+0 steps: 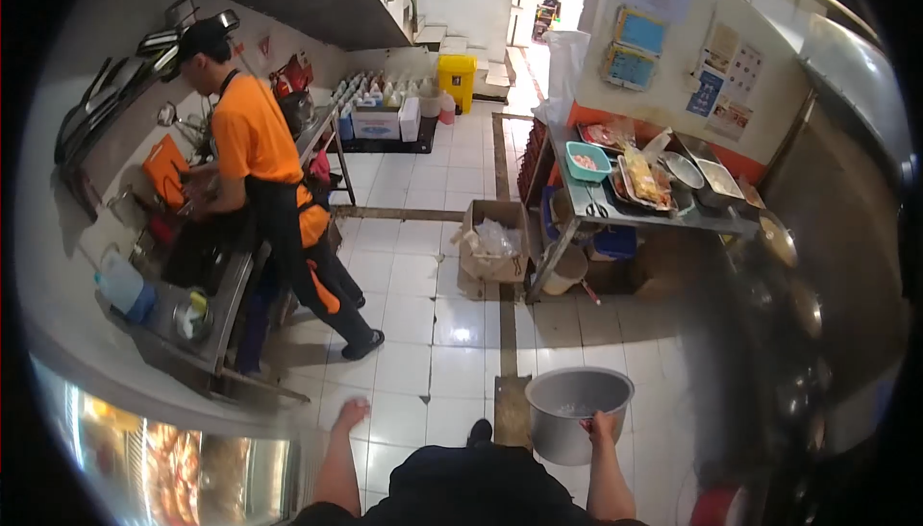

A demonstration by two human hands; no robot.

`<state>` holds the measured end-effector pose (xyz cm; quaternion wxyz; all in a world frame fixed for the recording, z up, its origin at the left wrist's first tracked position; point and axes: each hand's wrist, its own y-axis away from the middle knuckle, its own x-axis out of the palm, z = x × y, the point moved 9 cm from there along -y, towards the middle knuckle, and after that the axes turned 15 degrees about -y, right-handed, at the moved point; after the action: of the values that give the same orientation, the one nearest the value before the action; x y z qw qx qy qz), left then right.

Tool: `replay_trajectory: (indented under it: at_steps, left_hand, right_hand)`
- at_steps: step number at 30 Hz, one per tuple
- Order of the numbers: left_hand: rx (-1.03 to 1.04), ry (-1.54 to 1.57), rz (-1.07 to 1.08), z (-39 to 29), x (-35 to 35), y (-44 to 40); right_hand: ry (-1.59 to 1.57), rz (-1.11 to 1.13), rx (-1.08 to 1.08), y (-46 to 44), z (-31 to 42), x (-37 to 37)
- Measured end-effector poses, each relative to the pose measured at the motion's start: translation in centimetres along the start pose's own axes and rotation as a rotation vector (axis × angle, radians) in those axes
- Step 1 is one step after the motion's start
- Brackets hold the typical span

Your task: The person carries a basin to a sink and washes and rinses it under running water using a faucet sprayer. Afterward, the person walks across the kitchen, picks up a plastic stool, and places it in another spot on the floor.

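Note:
My right hand [601,423] is closed on the near rim of a large, deep grey metal pot [561,435]. The pot hangs at my right side above the tiles, its mouth facing up; a few pale glints show inside, too small to make out. Out to my left, my left hand [353,413] is held away from my body, holding nothing, its fingers loosely apart. Below it lies only tiled floor.
At the left, a co-worker in an orange shirt [258,132] stands at a metal sink counter [178,329]. Ahead right is a steel table [625,216] with trays of food; a cardboard box [495,262] sits beside it. Metal lids [779,237] line the right side.

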<state>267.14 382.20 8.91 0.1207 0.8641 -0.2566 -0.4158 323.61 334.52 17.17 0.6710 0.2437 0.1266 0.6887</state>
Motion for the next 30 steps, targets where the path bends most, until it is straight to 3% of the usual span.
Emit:
replay_trajectory:
  at_steps: [1, 4, 6, 8, 13, 19, 22, 23, 24, 25, 27, 30]
  left_hand:
    - [0.175, -0.248, 0.084, 4.1, 4.1, -2.3]
    - [-0.226, -0.327, 0.402, 11.2, 9.3, 2.0]
    - [-0.493, -0.187, 0.537, 10.7, 9.1, 4.2]
    - [-0.616, -0.114, 0.598, 9.2, 8.6, 3.1]
    - [-0.685, 0.010, 0.601, 3.3, 5.4, -10.7]
    - [-0.514, 0.119, 0.357, -0.4, 1.7, -34.4]
    - [-0.216, 0.113, 0.166, -6.1, -1.6, -52.9]
    - [0.200, -0.645, -0.098, -12.4, -5.6, -59.0]
    - [0.074, -0.380, -0.205, -19.1, -13.6, -61.6]
    - [-0.024, 0.222, -0.226, -21.4, -16.9, -65.5]
    - [0.006, 0.389, -0.183, -33.1, -26.3, -67.2]
    - [0.122, 0.301, -0.209, -37.5, -30.3, -73.7]
  right_hand:
    - [0.060, 0.009, 0.008, -2.8, 0.2, 4.3]
    - [0.116, 0.154, -0.012, -6.9, 3.6, 18.5]
    - [0.164, 0.273, -0.002, -8.9, 6.0, 28.5]
    - [0.161, 0.354, -0.025, -9.1, 9.3, 38.3]
    - [0.258, 0.639, -0.042, -11.4, 15.7, 61.6]
    - [0.396, 0.818, -0.153, -10.3, 22.9, 85.7]
    - [0.436, 0.940, -0.247, -7.0, 27.2, 96.0]
    - [0.374, 0.942, -0.261, -6.2, 28.2, 99.4]
    - [0.389, 0.942, -0.392, -6.2, 29.5, 103.0]
    - [0.461, 1.031, -0.386, -6.9, 29.8, 107.1]
    - [0.550, 1.161, -0.394, -7.4, 30.3, 114.6]
    - [0.680, 1.231, -0.487, -6.4, 31.0, 125.0]
